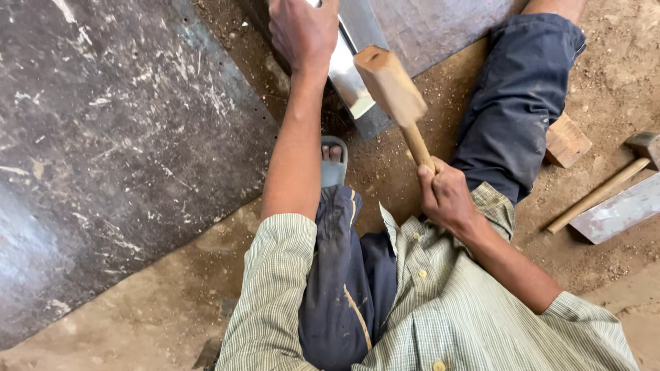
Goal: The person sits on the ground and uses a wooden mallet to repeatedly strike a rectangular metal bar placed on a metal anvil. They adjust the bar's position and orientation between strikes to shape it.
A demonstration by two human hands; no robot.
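The wooden mallet point(393, 93) hangs in the air over the dirt floor point(172, 302), its blocky pale head tilted up and to the left, its round handle running down into the right hand point(445, 196), whose fingers are wrapped fully round the lower end of the handle in a tight fist. Just behind the mallet head lies a narrow strip of bright sheet metal point(347, 62), bent along its length, shiny on the upper face and dull grey on the folded edge; the left hand point(302, 31) presses down on its far end with fingers curled over it, though how tightly they grip cannot be told. The strip rests near the edge of a dark metal sheet point(440, 27) at the top. A much larger scuffed dark sheet point(117, 151) covers the left side, leaving an open wedge of bare dirt between the two sheets where the person's sandalled foot point(333, 161) and legs sit. To the right, well apart, lie a wooden block point(567, 141), a metal-headed hammer point(605, 185) and a small grey metal offcut point(619, 216).
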